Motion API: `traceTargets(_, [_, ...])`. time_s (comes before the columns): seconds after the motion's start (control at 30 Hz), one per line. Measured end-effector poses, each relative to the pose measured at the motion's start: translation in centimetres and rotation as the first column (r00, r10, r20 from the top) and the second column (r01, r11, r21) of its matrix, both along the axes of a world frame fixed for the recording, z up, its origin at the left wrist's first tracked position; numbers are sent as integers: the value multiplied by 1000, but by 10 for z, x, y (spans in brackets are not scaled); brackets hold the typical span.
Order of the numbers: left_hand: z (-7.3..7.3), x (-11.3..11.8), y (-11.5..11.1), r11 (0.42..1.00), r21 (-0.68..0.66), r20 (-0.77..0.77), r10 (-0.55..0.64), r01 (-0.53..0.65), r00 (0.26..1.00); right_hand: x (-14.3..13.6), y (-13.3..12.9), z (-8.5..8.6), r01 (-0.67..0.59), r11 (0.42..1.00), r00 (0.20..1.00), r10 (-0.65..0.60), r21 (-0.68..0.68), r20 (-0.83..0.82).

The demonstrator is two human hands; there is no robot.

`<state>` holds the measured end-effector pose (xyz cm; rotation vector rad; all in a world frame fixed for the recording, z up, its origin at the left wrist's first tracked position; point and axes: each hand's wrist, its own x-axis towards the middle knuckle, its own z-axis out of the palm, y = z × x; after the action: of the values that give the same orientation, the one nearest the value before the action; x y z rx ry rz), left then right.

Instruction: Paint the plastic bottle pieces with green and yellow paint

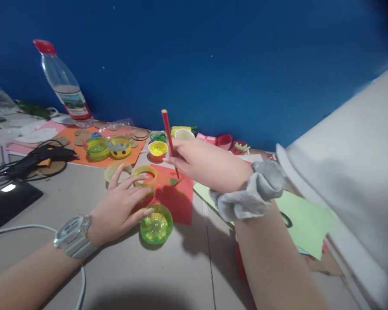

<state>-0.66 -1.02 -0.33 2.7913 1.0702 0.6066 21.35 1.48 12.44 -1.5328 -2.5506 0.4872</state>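
Observation:
My right hand (197,159) is closed on a red pencil (167,131), held nearly upright. The pencil's lower tip meets a red paper sheet (181,209), right beside a small dark green scrap (173,181). My left hand (123,206) is spread flat over the sheet's left edge, with its thumb at the rim of a clear green, flower-shaped dish (157,228). Close to its fingertips stands a yellow ring (153,173), and a pale yellowish ring (110,172) sits partly behind the fingers.
Small cups of yellow (158,149) and green (158,136) bits stand behind the sheet. Decorated rings (119,148) rest on orange paper (108,162). A glue gun (51,154), tangled cables and a water bottle (64,86) occupy the left. Light green paper (305,219) lies right, beneath my forearm.

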Motion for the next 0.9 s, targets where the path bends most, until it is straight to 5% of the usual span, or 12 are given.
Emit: traceTargets(0.9, [0,1,0,1000,-3,19,-9,9,1000,-8,8,-10,-62,990,994,73,123,-84])
